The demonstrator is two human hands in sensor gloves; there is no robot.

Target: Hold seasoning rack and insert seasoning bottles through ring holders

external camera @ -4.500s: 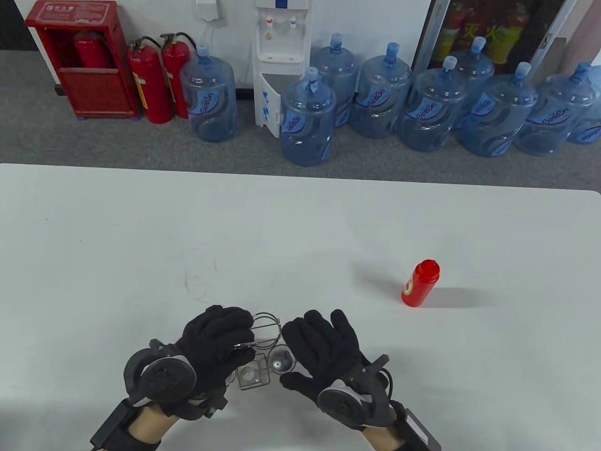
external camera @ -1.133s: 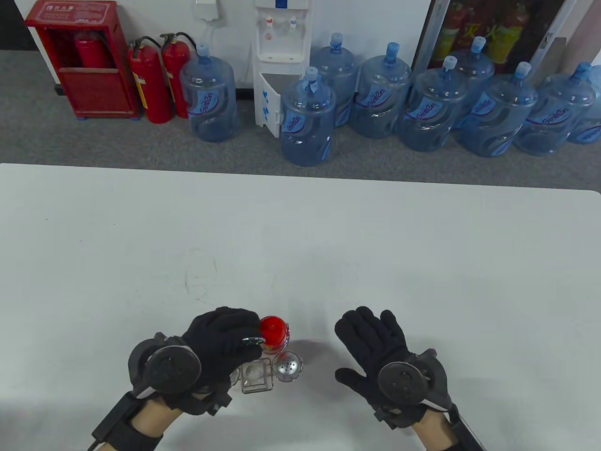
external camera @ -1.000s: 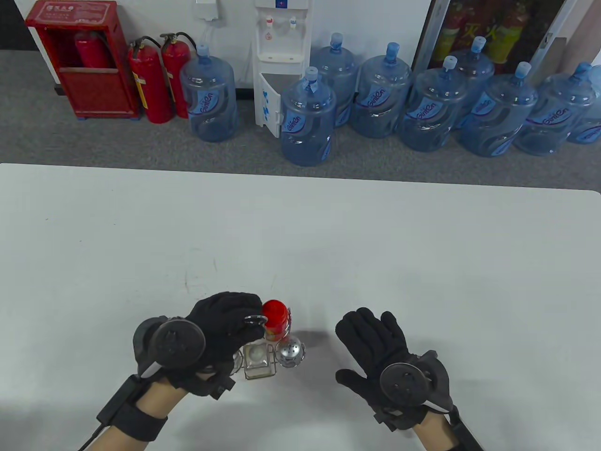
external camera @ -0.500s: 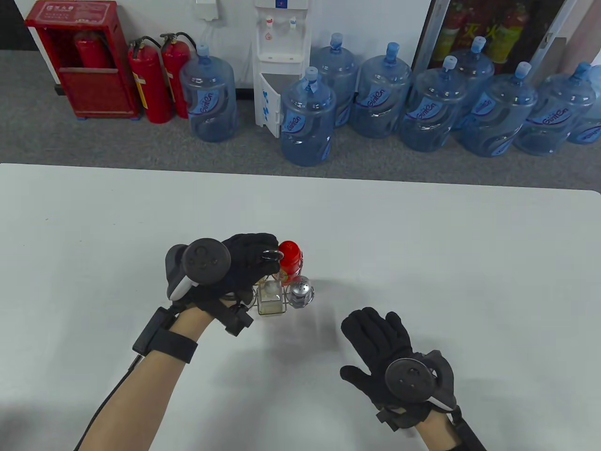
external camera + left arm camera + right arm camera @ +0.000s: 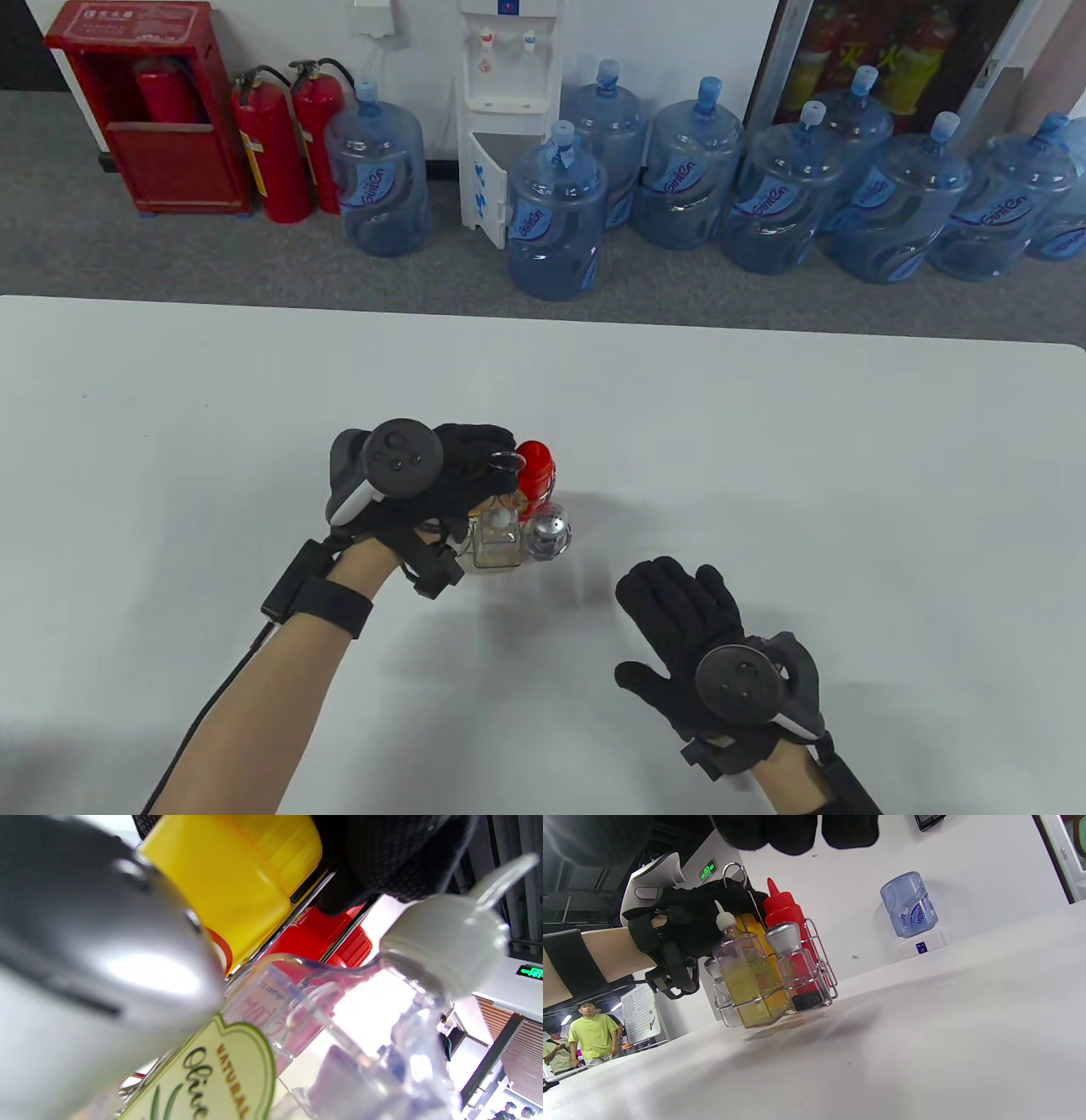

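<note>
The wire seasoning rack (image 5: pixel 543 543) stands near the middle of the table (image 5: pixel 764 441). It holds a red squeeze bottle (image 5: pixel 536 474), a glass olive-oil bottle (image 5: pixel 496 536) and a silver-topped shaker (image 5: pixel 551 526). My left hand (image 5: pixel 484 475) grips the rack's top ring handle (image 5: pixel 507 461). The right wrist view shows the rack (image 5: pixel 821 978) with its base at the table surface, the red bottle (image 5: pixel 785 916), the oil bottle (image 5: pixel 746 982), the shaker (image 5: pixel 782 938) and a yellow bottle (image 5: pixel 751 926) behind. My right hand (image 5: pixel 679 603) lies open and flat on the table, apart from the rack.
Water jugs (image 5: pixel 556 212), fire extinguishers (image 5: pixel 271 144) and a water dispenser (image 5: pixel 505 110) stand on the floor beyond the table's far edge. In the left wrist view the yellow cap (image 5: pixel 242 866) and shaker top (image 5: pixel 106 963) fill the frame.
The red bottle went from the table into the rack. My left hand carried the rack away from the near edge to mid-table. My right hand let go and drew back to the right.
</note>
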